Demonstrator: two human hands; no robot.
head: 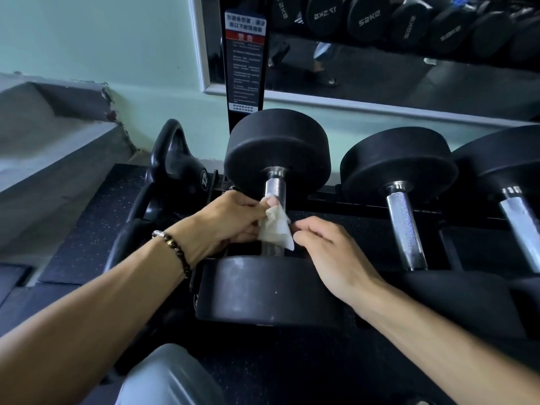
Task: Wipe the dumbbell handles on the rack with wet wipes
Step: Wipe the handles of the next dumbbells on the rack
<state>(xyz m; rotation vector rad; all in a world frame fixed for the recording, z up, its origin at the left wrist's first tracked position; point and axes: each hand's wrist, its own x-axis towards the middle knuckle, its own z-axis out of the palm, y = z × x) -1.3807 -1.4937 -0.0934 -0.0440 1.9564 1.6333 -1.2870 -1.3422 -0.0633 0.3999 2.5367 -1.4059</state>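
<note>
Mirror (380, 74): running along the wall behind the rack, reflecting an upper row of black dumbbells with weight markings.
Rack (365, 204): low black tier, holding at least three dumbbells side by side; a posted notice (244, 59) is standing on its upright.
Leftmost dumbbell (277, 150): lying with its far head toward the wall and its near head toward the person; this is the one being worked on.
Neighbouring dumbbells: the middle dumbbell (400, 168) and the right dumbbell (508, 159) are sitting untouched, no wipe on them.
Kettlebell (178, 168): resting just left of the rack, outside the task.
Left hand (230, 220): fingers are curling round the wet wipe and pinching it against the handle, beaded bracelet (172, 247) showing on the wrist.
Right hand (327, 247): hovering just beside the wipe's right edge, fingers loosely bent, holding nothing; whether the fingertips are touching the wipe cannot be told.
Handle of leftmost dumbbell (274, 187): knurled metal, upper part showing bare above the wipe, lower part covered.
Wet wipe (276, 229): crumpled white sheet, wrapping the lower half of that handle.
Middle handle (404, 226) and right handle (523, 226): both are showing bare metal.
Progress, as judged: the wiping is looking early, with the first handle in hand and only partly covered; its upper stretch and the two neighbouring handles are appearing left to do. Whether any handle is already clean cannot be told.
</note>
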